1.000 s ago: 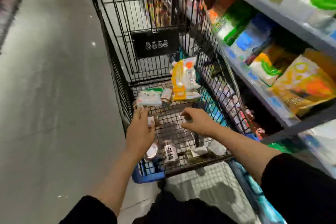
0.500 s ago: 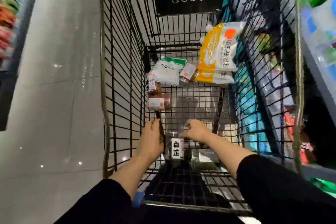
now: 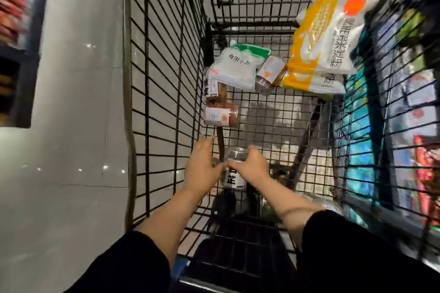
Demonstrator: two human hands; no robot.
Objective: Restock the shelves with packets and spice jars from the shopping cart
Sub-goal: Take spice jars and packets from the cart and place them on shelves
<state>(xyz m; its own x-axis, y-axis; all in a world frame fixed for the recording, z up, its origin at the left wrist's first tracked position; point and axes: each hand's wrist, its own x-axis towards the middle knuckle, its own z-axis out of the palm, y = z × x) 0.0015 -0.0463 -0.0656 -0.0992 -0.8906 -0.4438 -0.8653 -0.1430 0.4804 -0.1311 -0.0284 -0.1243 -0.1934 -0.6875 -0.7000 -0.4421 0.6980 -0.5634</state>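
Both my hands reach down into the black wire shopping cart point(image 3: 166, 78). My right hand point(image 3: 250, 166) grips the top of a clear spice jar point(image 3: 234, 179) with a white label, standing on the cart floor. My left hand point(image 3: 202, 166) lies against that jar's left side with its fingers stretched forward. Farther in lie a brown spice jar point(image 3: 221, 115), a second jar point(image 3: 212, 88) and a third jar point(image 3: 270, 76). A white and green packet point(image 3: 238, 66) and two yellow corn starch packets point(image 3: 328, 31) lean at the far end.
Stocked shelves point(image 3: 423, 126) run close along the cart's right side. Another shelf unit point(image 3: 14, 7) stands across the grey tiled aisle point(image 3: 71, 126) on the left. More jars lie blurred at the cart's near end under my right forearm.
My head has dropped closer over the cart. My right hand has closed over the top of the labelled jar, and my left hand has come in against its side.
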